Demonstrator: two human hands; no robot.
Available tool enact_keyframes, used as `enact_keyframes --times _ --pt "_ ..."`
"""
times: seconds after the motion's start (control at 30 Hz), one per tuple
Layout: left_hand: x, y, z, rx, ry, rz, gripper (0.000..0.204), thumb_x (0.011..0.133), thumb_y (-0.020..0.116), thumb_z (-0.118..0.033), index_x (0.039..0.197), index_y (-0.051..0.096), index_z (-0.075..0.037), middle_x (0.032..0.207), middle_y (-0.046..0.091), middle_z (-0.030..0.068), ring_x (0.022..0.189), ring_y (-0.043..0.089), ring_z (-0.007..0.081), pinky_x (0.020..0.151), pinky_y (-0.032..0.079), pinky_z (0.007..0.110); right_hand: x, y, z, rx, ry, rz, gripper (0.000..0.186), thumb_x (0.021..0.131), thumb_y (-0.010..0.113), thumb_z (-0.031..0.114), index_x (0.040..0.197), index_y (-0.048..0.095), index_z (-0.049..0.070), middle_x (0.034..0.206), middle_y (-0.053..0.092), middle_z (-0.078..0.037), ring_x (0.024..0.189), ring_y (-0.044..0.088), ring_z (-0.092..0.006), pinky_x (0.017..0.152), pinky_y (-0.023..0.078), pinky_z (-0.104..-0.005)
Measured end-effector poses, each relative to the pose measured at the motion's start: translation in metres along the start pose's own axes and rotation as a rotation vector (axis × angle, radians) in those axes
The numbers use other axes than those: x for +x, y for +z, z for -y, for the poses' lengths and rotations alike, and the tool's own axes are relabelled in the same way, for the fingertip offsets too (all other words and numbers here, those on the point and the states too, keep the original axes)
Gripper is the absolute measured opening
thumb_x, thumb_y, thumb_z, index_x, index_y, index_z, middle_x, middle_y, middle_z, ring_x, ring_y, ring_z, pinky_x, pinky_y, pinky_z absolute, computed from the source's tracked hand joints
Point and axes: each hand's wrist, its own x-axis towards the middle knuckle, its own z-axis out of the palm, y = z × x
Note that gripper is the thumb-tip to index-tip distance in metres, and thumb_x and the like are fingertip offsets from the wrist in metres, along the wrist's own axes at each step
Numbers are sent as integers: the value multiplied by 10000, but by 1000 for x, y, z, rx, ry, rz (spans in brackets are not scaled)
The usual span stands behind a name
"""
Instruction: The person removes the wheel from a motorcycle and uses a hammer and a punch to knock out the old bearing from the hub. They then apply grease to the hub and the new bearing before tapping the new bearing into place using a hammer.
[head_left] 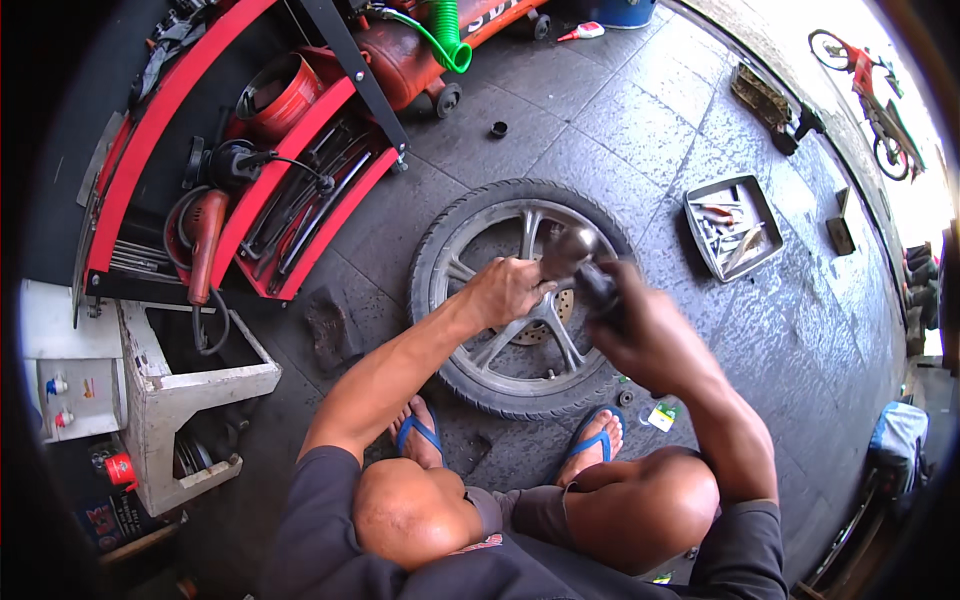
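Note:
A motorcycle wheel (447, 352) with a black tyre, grey spokes and a brake disc lies flat on the floor in front of my feet. My left hand (503, 293) is closed above its hub, and what the fingers hold is hidden. My right hand (648, 325), smeared by motion, grips a hammer-like tool (569, 251) with a shiny rounded metal head and a dark lower part. The head is right beside my left fingertips, over the wheel's middle. Whether it touches anything there I cannot tell.
A red tool cart (232, 222) with drawers of tools stands on the left, above a worn white stool (205, 378). To the right of the wheel sits a tray (711, 255) of hand tools. A red compressor (392, 62) stands at the back; a dark block (331, 328) lies left of the wheel.

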Motion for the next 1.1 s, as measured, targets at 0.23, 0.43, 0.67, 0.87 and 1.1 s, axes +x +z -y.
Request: enact_keyframes --times 0.23,0.43,0.67,0.87,1.1 --pt "-23 -12 9 -74 -123 -56 149 955 664 -193 1030 636 -68 849 705 190 828 689 411 679 547 473 5 -24 41 364 -168 -218 659 867 708 3 1449 400 12 962 643 -83 860 631 -155 752 518 -302" --pt "-23 -15 1 -53 -107 -1 184 943 665 -196 1027 620 -39 837 688 222 826 680 435 708 550 523 -2 -1 32 163 -322 -223 649 822 667 12 1384 341 20 784 667 -239 730 685 -461 664 539 -485" --pt "-9 -2 4 -125 -7 -50 169 944 669 -181 970 588 -35 783 671 203 790 672 432 669 546 512 4 -12 38 119 -175 -122 593 820 685 34 1354 428 36 815 685 -240 783 704 -437 673 543 -482" --pt "-11 1 14 -92 -19 -123 183 940 668 -187 948 576 -29 778 667 200 785 668 438 645 541 514 -9 -8 38 227 -257 -226 596 824 665 14 1347 380 26 850 675 -265 803 698 -467 671 544 -467" --pt "-15 -7 5 -9 -96 -22 175 948 672 -194 1064 650 -66 876 708 195 849 682 418 717 554 478 12 -6 15 90 -190 -184 562 858 654 58 1370 422 46 745 671 -219 717 711 -396 670 539 -459"
